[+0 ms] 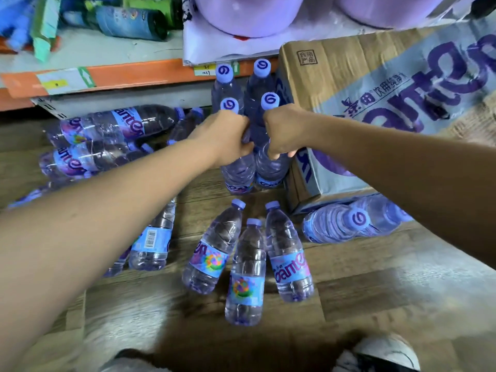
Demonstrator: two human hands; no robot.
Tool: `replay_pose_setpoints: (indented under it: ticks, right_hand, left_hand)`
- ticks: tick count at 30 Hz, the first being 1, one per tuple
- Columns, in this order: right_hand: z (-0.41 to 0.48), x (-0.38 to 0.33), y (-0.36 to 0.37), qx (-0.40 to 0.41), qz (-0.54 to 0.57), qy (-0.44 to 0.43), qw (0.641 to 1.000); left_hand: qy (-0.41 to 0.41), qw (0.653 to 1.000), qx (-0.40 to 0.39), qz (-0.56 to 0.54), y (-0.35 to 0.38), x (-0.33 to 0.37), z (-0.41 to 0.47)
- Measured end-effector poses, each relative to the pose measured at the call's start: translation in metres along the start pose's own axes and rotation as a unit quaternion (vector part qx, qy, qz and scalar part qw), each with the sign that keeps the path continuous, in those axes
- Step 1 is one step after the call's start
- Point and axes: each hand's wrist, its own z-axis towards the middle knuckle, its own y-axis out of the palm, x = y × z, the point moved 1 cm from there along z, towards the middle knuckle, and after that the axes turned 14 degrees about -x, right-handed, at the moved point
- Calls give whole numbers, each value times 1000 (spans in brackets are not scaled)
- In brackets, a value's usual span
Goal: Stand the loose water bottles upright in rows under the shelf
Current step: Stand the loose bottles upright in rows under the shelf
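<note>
There is just one camera, worn on the person's head. It looks forward and down, close above the brown wooden floor (349, 291), towards the orange metal shelf edge (134, 73)

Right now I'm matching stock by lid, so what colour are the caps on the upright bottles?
Light purple caps with a darker purple swirl mark, clearest in the head view.

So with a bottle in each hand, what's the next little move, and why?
Probably set both down upright and let go. The left hand and right hand each grip a bottle neck just in front of two standing bottles beside the cardboard box, forming a second row.
</note>
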Motion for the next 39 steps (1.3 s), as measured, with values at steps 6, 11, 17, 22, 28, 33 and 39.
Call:
replay_pose_setpoints:
  ticks: [6, 11, 17, 22, 28, 33, 39]
  right_hand:
    - [5, 6, -3, -19, -33, -14, 999]
    - [-1, 6, -2, 5, -50, -25, 998]
    - [-2, 6, 3, 47, -70, -33, 996]
    - [-4, 14, 6, 73, -70, -68, 993]
    - [-21, 11, 15, 117, -85, -94, 985]
    - [-14, 15, 19, 147, -59, -93, 983]
    - [-12, 12, 19, 222, -28, -78, 972]
  left_hand:
    - [35, 998, -19, 41, 3, -1, -3]
    - [96, 990, -102, -1, 3, -21, -20]
    - [96, 987, -57, 116, 5, -18, -22]
    - [126, 980, 28, 151, 14, -28, -16]
    - [12, 996, 60, 62, 17, -11, -27]
    - [-50, 995, 61, 68, 22, 0, -18]
    - [-43, 994, 99, 24, 32, -2, -25]
